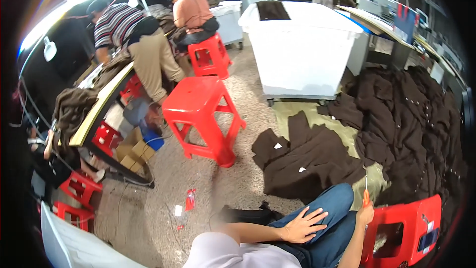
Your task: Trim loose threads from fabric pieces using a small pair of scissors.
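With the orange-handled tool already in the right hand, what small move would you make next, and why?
Probably reach the left hand toward the nearest dark brown garment on the floor. That hand rests empty on the knee, while the right hand holds the small orange-handled tool upright, touching no cloth. The garments lie just ahead.

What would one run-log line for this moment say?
left hand: flat on thigh, empty | right hand: holds orange-handled tool upright | dark brown garments on floor ahead | red stool beside

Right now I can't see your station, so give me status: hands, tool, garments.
Left hand flat on thigh, empty. Right hand gripping orange-handled snips, blade up. Dark brown garments spread on floor ahead, untouched.
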